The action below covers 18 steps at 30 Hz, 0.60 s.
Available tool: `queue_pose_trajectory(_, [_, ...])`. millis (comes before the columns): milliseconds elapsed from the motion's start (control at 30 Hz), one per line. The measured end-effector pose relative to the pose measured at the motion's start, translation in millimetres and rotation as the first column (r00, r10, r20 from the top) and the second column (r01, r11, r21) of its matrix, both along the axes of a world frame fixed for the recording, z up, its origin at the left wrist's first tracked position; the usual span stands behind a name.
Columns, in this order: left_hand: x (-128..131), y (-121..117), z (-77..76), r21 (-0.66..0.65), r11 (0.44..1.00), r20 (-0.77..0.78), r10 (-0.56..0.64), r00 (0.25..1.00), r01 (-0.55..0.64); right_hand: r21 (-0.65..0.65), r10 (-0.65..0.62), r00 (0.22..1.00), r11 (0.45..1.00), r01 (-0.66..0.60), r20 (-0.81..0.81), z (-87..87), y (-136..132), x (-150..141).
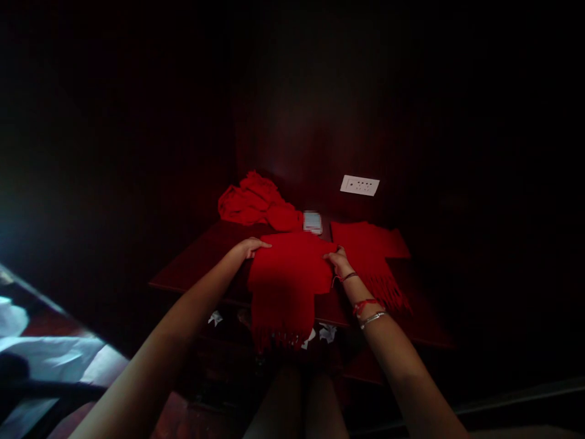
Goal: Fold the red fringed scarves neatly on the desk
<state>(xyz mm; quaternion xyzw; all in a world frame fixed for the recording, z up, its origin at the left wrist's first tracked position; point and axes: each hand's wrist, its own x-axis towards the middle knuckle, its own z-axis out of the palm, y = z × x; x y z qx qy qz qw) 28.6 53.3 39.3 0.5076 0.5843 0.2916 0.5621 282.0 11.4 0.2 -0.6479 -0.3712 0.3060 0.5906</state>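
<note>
L hand (pixel 252 246) & R hand (pixel 339 261) pinch opp. edges of red, fringed fabric scarf (pixel 287 265), prob. light, soft, best held there

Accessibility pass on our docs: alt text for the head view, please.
A person's left hand and right hand hold a fringed red cloth by its sides over the front edge of a table. Behind it lies a crumpled red heap; another fringed cloth lies to the right.
</note>
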Motion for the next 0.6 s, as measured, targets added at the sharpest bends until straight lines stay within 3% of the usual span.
queue_pose_trajectory(167, [-0.7,0.6,-1.9,0.056,0.998,0.111,0.034,0.993,-0.04,-0.018,-0.002,1.0,1.0,0.002,-0.011,7.8,0.8,-3.6])
queue_pose_trajectory(300, [5.6,1.4,13.6,0.154,0.986,0.204,0.028,0.979,-0.061,0.089,0.07,0.993,0.994,-0.062,-0.09,26.5,-8.8,-1.2])
queue_pose_trajectory(433, [28.1,-4.2,56.7,0.31,0.948,0.365,-0.042,0.93,-0.079,0.181,0.083,0.995,0.981,-0.072,-0.056,68.3,-21.9,19.5])
queue_pose_trajectory(600, [81.2,-17.1,127.0,0.501,0.864,0.459,-0.226,0.859,-0.041,0.321,-0.013,1.0,0.947,0.006,0.018,142.9,-44.2,75.7])
